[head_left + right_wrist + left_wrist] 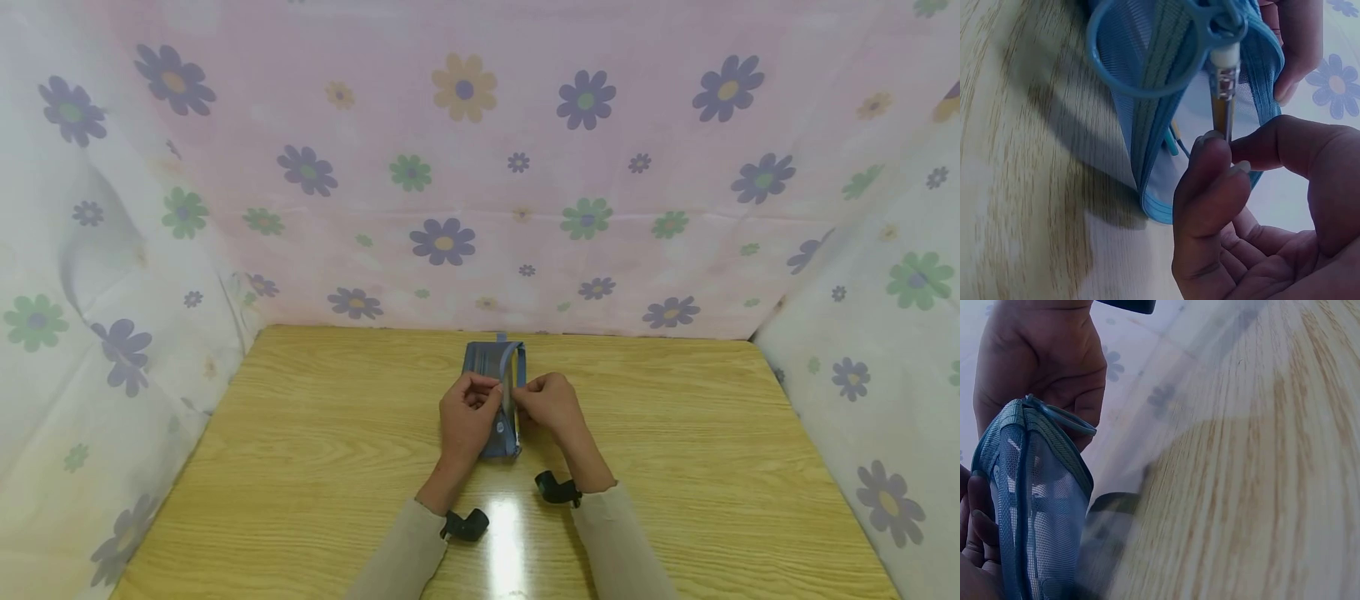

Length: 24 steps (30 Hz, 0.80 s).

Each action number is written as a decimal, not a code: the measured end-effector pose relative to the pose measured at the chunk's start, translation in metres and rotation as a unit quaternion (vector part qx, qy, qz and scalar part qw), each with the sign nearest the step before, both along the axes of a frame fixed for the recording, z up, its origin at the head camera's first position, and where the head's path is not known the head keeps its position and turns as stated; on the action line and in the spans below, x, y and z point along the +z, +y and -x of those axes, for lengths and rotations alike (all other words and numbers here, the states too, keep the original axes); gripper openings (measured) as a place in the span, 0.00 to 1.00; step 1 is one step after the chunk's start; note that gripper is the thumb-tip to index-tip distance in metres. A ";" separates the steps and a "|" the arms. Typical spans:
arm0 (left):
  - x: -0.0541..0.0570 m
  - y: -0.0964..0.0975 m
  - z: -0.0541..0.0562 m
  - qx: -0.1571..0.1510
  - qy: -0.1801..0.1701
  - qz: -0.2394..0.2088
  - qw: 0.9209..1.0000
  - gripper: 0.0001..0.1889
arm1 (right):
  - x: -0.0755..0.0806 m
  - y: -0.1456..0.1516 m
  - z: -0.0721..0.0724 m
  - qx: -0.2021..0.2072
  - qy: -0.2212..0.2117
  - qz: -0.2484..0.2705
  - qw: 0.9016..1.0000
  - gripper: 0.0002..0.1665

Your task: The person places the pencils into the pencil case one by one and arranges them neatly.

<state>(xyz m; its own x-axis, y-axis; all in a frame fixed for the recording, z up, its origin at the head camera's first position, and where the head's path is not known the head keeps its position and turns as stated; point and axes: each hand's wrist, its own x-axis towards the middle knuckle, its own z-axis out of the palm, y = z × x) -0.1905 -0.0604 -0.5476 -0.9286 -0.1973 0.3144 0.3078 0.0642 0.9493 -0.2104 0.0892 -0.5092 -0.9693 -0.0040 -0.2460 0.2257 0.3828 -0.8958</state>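
Note:
A blue mesh zip pouch (487,358) stands on its edge near the back of the table, its zip open toward the right. My left hand (467,421) grips the pouch's side, thumb and fingers at the rim of the opening. In the right wrist view, my right hand (1260,206) pinches a yellow pencil (1221,115) with a white eraser end between thumb and fingertips, at the mouth of the pouch. A blue ring zip pull (1144,92) hangs beside the eraser. Deeper inside lie thin sticks, one teal (1171,142); their kind is unclear.
The pouch is on a wood-grain table (322,417). Flower-patterned cloth (517,192) closes off the back and both sides. Black wrist cameras (467,525) sit at the cuffs of both beige sleeves (408,542).

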 end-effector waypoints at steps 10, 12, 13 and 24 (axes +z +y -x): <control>-0.001 -0.003 -0.001 -0.016 -0.006 -0.005 1.000 0.02 | -0.004 -0.002 0.001 0.008 0.010 0.006 1.000 0.11; -0.001 -0.003 -0.001 -0.016 -0.006 -0.006 1.000 0.02 | -0.005 -0.002 0.001 0.011 0.010 0.009 1.000 0.11; -0.001 -0.003 -0.001 -0.017 -0.006 -0.007 1.000 0.02 | -0.005 -0.002 0.000 0.012 0.010 0.010 1.000 0.11; -0.002 -0.001 0.000 -0.010 -0.005 -0.010 1.000 0.03 | -0.004 -0.002 0.001 0.017 0.003 0.016 1.000 0.10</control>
<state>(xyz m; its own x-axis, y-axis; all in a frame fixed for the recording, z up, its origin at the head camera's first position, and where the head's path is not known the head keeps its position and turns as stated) -0.1906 -0.0611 -0.5499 -0.9356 -0.1851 0.3007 0.2989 0.0383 0.9535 -0.2110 0.0874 -0.5135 -0.9697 -0.0447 -0.2400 0.2084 0.3604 -0.9092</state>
